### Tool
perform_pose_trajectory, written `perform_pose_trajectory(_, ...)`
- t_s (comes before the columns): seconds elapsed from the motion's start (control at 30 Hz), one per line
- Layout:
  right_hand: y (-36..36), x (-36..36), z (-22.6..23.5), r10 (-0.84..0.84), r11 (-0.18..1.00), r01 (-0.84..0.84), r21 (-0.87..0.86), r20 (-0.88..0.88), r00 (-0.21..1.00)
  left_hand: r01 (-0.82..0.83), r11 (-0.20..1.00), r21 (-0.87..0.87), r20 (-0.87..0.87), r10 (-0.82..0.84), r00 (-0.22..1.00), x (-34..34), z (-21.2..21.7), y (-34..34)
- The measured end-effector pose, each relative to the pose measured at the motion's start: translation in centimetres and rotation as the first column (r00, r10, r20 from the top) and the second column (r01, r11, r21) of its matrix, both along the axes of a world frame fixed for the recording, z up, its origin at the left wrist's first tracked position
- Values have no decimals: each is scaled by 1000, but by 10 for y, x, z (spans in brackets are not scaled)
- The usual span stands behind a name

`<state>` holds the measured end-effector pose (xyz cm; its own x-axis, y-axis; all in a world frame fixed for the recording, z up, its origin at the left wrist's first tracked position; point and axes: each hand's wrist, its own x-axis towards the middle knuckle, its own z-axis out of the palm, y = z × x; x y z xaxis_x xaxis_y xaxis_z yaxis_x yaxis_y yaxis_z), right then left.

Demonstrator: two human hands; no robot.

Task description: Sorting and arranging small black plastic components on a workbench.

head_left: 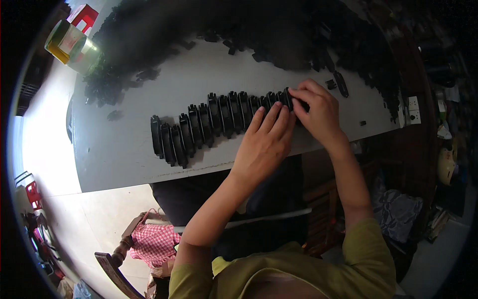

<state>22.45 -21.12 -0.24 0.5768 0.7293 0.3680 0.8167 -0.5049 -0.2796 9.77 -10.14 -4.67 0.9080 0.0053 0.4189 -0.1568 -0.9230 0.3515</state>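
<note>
Your right grip (317, 112) pinches black end piece (286, 93); left grip (265, 141), unclenched, touches black row (214, 115). Uneven push could topple row.

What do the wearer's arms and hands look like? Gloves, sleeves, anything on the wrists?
Left hand and right hand: both bare, no gloves. No watch, band, cable or marking shows on wrists or forearms. Forearms are uncovered; the left sleeve and right sleeve are short, plain yellow-green, part of a matching top.
</note>
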Motion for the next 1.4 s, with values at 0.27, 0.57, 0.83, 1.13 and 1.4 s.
perform_pose_trajectory(0.27, 8, 17, 23, 90, 936, -117, -333, -94, 992, -18, 1000, 14, 19, 18, 1000, -2, -5, 0)
perform_pose_trajectory(0.57, 104, 54, -34, -104, 951, 148, -270, 171, 980, -12, 1000, 14, 47, 11, 999, 0, -4, -1)
perform_pose_trajectory(0.83, 88, 54, -23, 5, 995, -15, -100, -104, 995, -17, 1000, 22, 159, 14, 987, -4, -6, 3)
perform_pose_trajectory(1.13, 21, 5, 10, 22, 998, 1, 66, -337, 941, -35, 999, -16, 193, 37, 980, -3, -9, 1)
perform_pose_trajectory(1.4, 14, 2, -4, 90, 996, -90, -5, -23, 996, -25, 1000, -10, 188, 27, 982, -1, -10, 0)
